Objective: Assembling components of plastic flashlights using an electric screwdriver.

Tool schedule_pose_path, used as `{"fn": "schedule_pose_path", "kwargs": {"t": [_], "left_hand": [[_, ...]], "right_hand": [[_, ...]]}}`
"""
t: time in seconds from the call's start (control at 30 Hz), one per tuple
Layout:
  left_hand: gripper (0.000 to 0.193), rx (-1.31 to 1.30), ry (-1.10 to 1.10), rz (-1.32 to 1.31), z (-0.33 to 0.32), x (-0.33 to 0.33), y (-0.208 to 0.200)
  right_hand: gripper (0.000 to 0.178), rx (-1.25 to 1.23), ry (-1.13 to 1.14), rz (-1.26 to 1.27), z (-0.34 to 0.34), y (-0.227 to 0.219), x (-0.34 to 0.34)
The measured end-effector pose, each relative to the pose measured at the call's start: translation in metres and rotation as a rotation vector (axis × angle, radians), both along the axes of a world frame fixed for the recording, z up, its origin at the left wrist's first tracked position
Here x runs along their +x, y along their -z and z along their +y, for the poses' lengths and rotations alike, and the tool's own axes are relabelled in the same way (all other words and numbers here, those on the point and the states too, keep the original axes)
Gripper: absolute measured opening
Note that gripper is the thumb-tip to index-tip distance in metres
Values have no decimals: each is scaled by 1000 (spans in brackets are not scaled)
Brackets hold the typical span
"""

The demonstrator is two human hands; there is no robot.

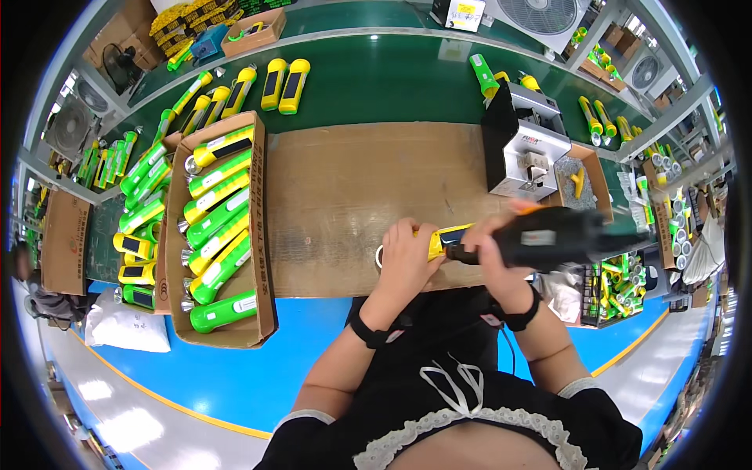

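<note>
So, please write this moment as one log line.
left hand: holding yellow flashlight | right hand: gripping black power tool | tool tip: near flashlight | surface: cardboard sheet

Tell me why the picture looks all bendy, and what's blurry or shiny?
Head view: fisheye lens, so the bench's pale rail curves; head view: the black power tool in the right hand looks smeared; head view: white glare patches shine on the grey floor.
</note>
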State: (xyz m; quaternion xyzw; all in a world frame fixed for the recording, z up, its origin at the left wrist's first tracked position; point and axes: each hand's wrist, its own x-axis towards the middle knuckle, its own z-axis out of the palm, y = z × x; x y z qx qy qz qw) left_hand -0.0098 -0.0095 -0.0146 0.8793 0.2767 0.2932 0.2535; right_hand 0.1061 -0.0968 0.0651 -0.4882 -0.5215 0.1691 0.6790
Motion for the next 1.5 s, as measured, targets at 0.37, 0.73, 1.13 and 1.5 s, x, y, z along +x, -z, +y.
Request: {"fn": "schedule_pose_path", "kwargs": {"t": [0.37,0.73,1.13,1.5], "left_hand": [[46,18,-17,69,-1,3,-8],[44,11,-29,84,-1,2,-11],[48,28,-46,59,-1,-3,-5],[50,102,-41,8,-6,-7,0]], "right_hand": [[51,370,609,18,2,-40,144],[47,309,548,-2,13,-35,159],[45,109,402,110,22,-45,129],[50,221,-47,221,24,-20,6]]}}
